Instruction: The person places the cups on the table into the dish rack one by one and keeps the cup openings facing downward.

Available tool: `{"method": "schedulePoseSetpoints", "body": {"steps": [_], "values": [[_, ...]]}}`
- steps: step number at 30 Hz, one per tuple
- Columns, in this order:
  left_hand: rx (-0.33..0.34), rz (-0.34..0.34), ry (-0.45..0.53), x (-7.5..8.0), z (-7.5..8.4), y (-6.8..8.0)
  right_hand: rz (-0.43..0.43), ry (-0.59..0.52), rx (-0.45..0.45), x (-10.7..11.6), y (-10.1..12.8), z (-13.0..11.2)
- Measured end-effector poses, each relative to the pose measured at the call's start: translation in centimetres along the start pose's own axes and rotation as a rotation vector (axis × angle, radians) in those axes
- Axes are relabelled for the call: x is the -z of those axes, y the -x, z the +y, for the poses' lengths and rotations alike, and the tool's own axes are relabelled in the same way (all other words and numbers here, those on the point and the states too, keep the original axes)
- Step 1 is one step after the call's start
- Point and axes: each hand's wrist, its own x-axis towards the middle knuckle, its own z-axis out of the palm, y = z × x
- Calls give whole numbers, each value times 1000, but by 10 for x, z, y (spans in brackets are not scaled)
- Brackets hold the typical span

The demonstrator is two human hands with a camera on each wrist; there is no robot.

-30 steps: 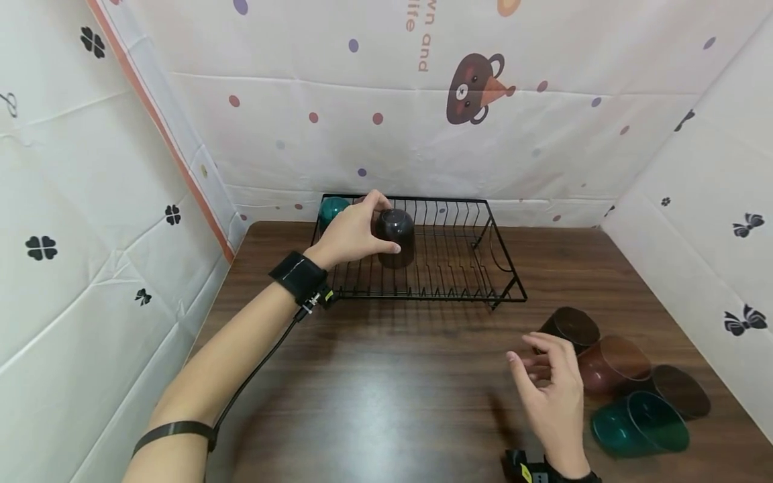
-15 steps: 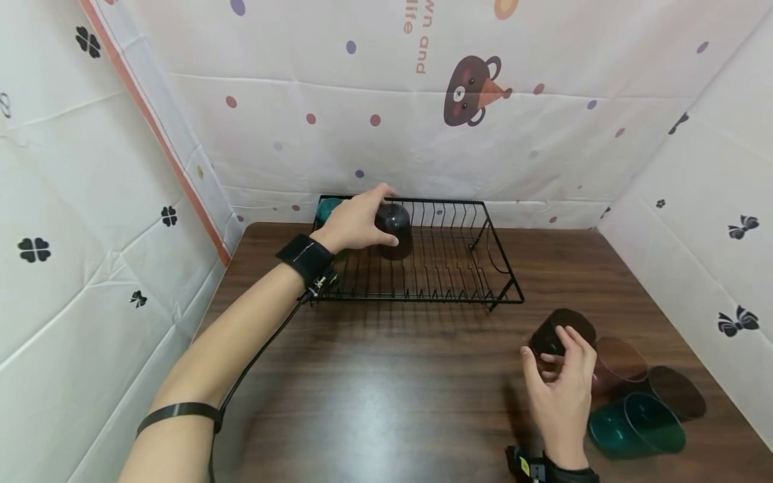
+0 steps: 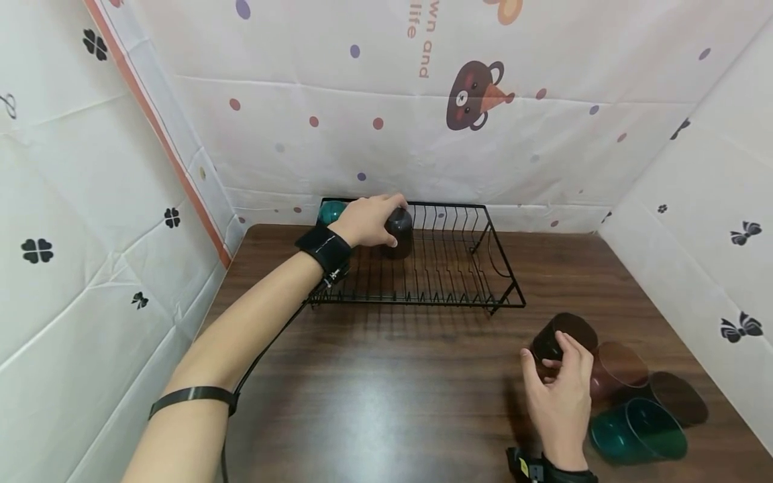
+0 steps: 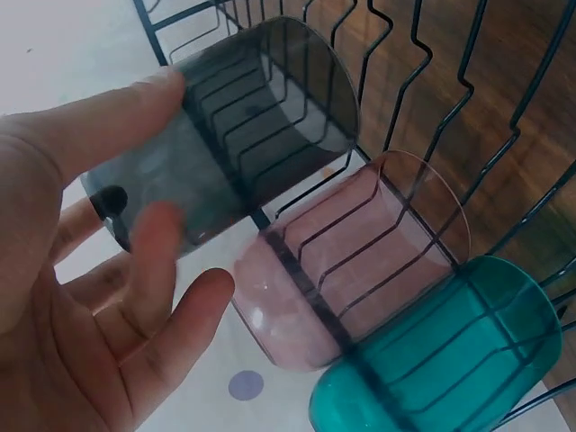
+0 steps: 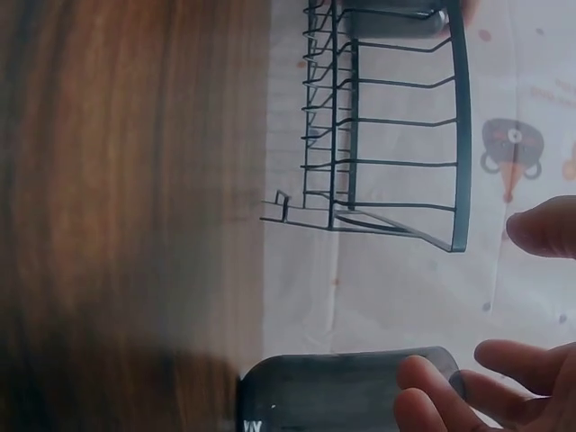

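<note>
1. Landmark = black wire dish rack (image 3: 459, 282), sitting at the back of the dark wood-grain table (image 3: 374, 396), against the patterned cloth wall.
2. I see my left hand (image 3: 365, 221) inside the rack's back-left part, fingers and thumb wrapped round a dark smoky translucent plastic cup (image 3: 400, 231). Cup is upside down on the rack wires.
3. Left wrist cam: same smoky cup (image 4: 243, 135), thumb on its side, other fingers curled at its base end; I'd call that a grip.
4. Next to it in the rack, towards the rack's left end: a pale pink translucent plastic cup (image 4: 351, 256), touching the smoky one, then a teal translucent plastic cup (image 4: 441, 360) just beside the pink.
5. My right hand (image 3: 558, 392) is in front of the rack's right corner, well apart from it, fingers curled round a second dark translucent cup lying on its side (image 3: 558, 333).
6. Right wrist cam: fingertips (image 5: 423, 382) pressed on that cup's wall.
7. Just right of that cup, also on their sides: reddish-brown cup (image 3: 622, 369), dark brown cup (image 3: 679, 399), teal-green cup (image 3: 640, 436), clustered close, far from the rack.
</note>
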Motion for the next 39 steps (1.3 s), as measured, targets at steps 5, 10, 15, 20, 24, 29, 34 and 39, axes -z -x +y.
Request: {"method": "schedulePoseSetpoints", "body": {"steps": [5,10,15,20,24,29,34,39], "values": [[-3,-15,-45,-3,3,-7,0,15,-2,-1,-1,1],[2,-18,-57,-8,3,-12,-31,25,-28,-2,-1,3],[2,-38,-75,-10,3,-18,-28,27,-27,-3,-2,5],[23,-55,-94,-13,0,-24,-15,29,-8,-5,-4,7],[28,-56,-111,-16,-1,-26,-5,41,-6,-5,-6,9],[31,-37,-129,-16,-1,-27,15,57,7,-4,-8,11],[20,25,-156,-20,-3,-30,11,73,22,-3,-14,12],[16,83,-171,-24,-8,-33,-11,88,27,-2,-20,12]]}}
